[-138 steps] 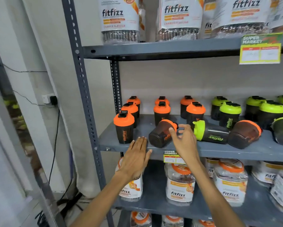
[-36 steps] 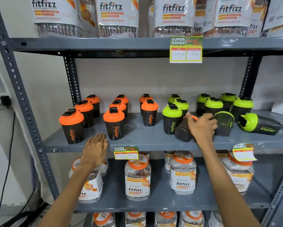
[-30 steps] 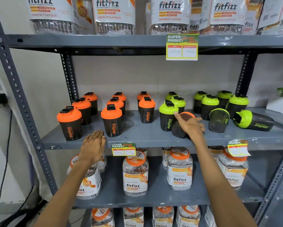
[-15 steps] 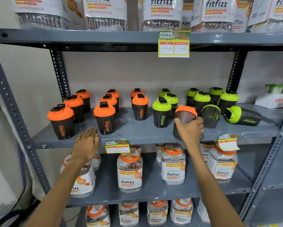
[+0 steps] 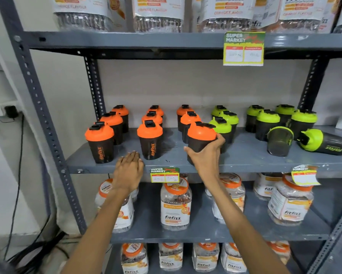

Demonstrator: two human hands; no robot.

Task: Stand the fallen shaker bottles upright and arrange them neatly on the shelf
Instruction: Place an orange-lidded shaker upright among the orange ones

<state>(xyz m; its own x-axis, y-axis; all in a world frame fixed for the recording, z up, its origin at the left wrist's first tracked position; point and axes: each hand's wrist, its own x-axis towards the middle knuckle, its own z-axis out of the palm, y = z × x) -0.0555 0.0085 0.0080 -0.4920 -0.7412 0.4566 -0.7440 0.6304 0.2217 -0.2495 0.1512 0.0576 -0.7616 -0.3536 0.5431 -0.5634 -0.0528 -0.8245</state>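
Right hand (image 5: 205,155) grips upright orange-lidded black plastic shaker (image 5: 200,140); left hand (image 5: 129,169) flat, empty; fallen green-lidded shaker (image 5: 324,142) at three o'clock, axis sideways.

The right hand (image 5: 206,157) grips an upright black plastic shaker bottle with an orange lid (image 5: 200,140) at the front of the grey metal shelf (image 5: 245,157). The left hand (image 5: 129,169) lies flat on the shelf edge. On the right, two green-lidded black shaker bottles (image 5: 324,142) lie on their sides.
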